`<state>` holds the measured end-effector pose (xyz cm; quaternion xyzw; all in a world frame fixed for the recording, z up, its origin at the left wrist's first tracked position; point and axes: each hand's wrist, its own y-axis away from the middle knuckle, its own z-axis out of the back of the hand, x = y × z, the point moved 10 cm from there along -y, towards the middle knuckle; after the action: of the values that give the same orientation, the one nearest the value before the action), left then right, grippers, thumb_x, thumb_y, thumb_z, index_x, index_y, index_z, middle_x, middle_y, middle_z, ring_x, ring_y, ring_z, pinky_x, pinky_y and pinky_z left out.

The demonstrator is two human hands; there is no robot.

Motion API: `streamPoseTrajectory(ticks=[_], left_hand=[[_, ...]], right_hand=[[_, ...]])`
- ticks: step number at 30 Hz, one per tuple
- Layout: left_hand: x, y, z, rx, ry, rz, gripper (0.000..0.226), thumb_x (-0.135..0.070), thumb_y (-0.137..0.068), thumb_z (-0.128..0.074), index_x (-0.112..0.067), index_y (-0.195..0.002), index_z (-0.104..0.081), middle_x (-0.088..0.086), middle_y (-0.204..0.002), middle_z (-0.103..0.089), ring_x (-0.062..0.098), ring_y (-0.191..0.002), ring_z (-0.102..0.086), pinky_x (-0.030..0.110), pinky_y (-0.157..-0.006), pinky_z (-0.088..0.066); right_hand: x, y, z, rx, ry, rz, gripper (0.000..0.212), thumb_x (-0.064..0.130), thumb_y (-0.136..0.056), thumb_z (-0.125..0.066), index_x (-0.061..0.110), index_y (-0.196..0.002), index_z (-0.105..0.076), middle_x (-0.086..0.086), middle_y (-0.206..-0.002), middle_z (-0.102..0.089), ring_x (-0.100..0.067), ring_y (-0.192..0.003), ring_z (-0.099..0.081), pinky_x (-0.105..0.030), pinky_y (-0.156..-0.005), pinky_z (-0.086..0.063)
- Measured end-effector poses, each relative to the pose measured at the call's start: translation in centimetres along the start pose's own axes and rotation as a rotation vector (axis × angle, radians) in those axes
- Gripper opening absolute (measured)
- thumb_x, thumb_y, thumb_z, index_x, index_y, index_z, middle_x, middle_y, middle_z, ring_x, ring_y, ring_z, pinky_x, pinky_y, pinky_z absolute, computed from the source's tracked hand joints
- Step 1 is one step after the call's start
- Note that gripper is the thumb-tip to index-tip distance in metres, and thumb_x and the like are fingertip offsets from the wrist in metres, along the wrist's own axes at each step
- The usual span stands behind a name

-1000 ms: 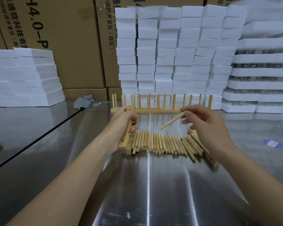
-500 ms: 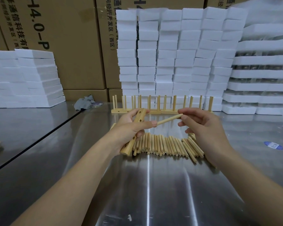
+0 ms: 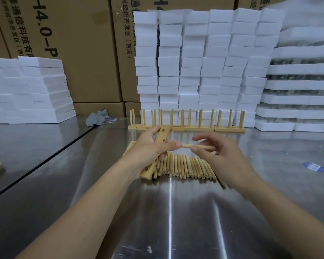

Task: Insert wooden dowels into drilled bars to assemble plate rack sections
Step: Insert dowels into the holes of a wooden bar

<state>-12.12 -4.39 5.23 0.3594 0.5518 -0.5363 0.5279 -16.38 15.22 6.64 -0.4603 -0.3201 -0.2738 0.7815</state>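
- Head view: your left grip (image 3: pixel 150 148) wraps the drilled bar (image 3: pixel 162 134), held tilted above the desk (image 3: pixel 168 212). Your right grip (image 3: pixel 219 156) pinches one dowel (image 3: pixel 187 146), which lies level with its tip by your left thumb.
- The step in hand looks like seating this dowel. Next, line its tip up with an open hole and push straight; the loose dowels (image 3: pixel 183 165) wait below.

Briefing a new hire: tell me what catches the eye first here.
At centre, the left hand grips a pale drilled wooden bar while the right hand pinches a round wooden dowel pointed at it. Below them lies a row of loose wooden dowels on the shiny steel table; behind rise stacks of white foam blocks.
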Motion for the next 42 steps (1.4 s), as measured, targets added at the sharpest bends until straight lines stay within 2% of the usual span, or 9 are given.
streamPoseTrajectory(ticks=[5,9,13,22,26,29,33,39,42], left_hand=[[-0.2,0.4,-1.4,0.045,-0.057,-0.035,0.047,-0.040,-0.093,-0.082,-0.040,-0.137,-0.065,-0.002,-0.110,-0.082,0.007,-0.060,-0.053,0.021,-0.062,-0.050],[-0.4,0.5,-2.2,0.082,-0.066,-0.001,0.029,-0.038,-0.102,-0.062,-0.058,-0.118,-0.074,-0.013,-0.134,-0.073,0.005,-0.080,-0.059,0.020,-0.071,-0.050],[-0.3,0.6,-2.7,0.116,-0.096,0.005,0.049,-0.025,-0.108,-0.049,-0.050,-0.150,-0.055,-0.009,-0.117,-0.079,0.010,-0.081,-0.059,0.026,-0.073,-0.051],[-0.7,0.8,-3.6,0.170,-0.153,-0.016,0.062,-0.031,-0.093,-0.053,-0.059,-0.148,-0.053,-0.018,-0.107,-0.079,0.015,-0.087,-0.056,0.030,-0.079,-0.050],[-1.1,1.3,-4.1,0.146,-0.182,-0.016,0.065,-0.037,-0.086,-0.058,-0.060,-0.147,-0.053,-0.018,-0.156,-0.055,0.012,-0.135,-0.051,0.047,-0.122,-0.038],[-1.4,1.6,-4.5,0.137,-0.199,-0.030,0.070,-0.038,-0.084,-0.060,-0.061,-0.149,-0.050,-0.017,-0.159,-0.050,0.014,-0.146,-0.044,0.051,-0.125,-0.034],[-2.0,1.8,-5.3,0.152,-0.204,-0.107,0.077,-0.032,-0.083,-0.061,-0.059,-0.154,-0.044,-0.038,-0.142,-0.052,-0.014,-0.133,-0.046,0.035,-0.118,-0.036],[-2.1,2.2,-5.9,0.124,-0.294,-0.254,0.084,-0.030,-0.083,-0.062,-0.073,-0.149,-0.035,-0.054,-0.128,-0.053,-0.016,-0.114,-0.058,0.022,-0.098,-0.046],[-2.1,2.0,-5.7,0.091,-0.337,-0.290,0.072,-0.045,-0.086,-0.058,-0.074,-0.148,-0.037,-0.033,-0.131,-0.062,0.016,-0.088,-0.069,0.023,-0.081,-0.050]], right_hand=[[0.8,0.4,-1.0,0.012,0.173,0.090,0.013,0.040,-0.103,-0.059,0.040,-0.096,-0.071,0.010,-0.059,-0.056,-0.004,-0.050,-0.045,-0.017,-0.049,-0.037],[2.8,0.5,0.4,-0.098,0.287,0.176,0.007,0.039,-0.101,-0.061,0.038,-0.102,-0.068,0.025,-0.083,-0.064,-0.002,-0.069,-0.059,-0.011,-0.062,-0.044],[3.9,0.6,0.6,-0.127,0.360,0.239,0.005,0.036,-0.100,-0.064,0.038,-0.105,-0.067,0.033,-0.090,-0.059,0.000,-0.084,-0.059,-0.007,-0.069,-0.041],[4.1,0.8,0.5,-0.128,0.432,0.251,0.009,0.034,-0.098,-0.067,0.038,-0.106,-0.067,0.030,-0.085,-0.054,0.008,-0.083,-0.056,-0.010,-0.066,-0.037],[3.8,0.8,0.4,-0.123,0.501,0.213,0.011,0.051,-0.097,-0.060,0.042,-0.100,-0.064,0.028,-0.082,-0.057,0.003,-0.075,-0.056,-0.020,-0.063,-0.038],[3.3,0.7,0.5,-0.127,0.629,0.162,0.027,0.062,-0.097,-0.051,0.041,-0.096,-0.067,0.020,-0.070,-0.059,-0.002,-0.063,-0.054,-0.029,-0.055,-0.041],[3.4,0.8,0.5,-0.151,0.712,0.142,0.032,0.063,-0.101,-0.047,0.042,-0.098,-0.070,0.016,-0.057,-0.056,-0.004,-0.055,-0.055,-0.029,-0.050,-0.043],[-0.7,0.6,-0.1,-0.047,0.011,-0.220,0.035,0.045,-0.104,-0.058,0.024,-0.085,-0.077,0.013,-0.047,-0.048,-0.004,-0.043,-0.046,-0.024,-0.054,-0.031],[-3.2,1.7,-2.2,0.115,-0.504,-0.567,0.035,0.041,-0.104,-0.061,0.011,-0.090,-0.071,0.005,-0.060,-0.020,-0.012,-0.049,-0.018,-0.023,-0.042,-0.021]])
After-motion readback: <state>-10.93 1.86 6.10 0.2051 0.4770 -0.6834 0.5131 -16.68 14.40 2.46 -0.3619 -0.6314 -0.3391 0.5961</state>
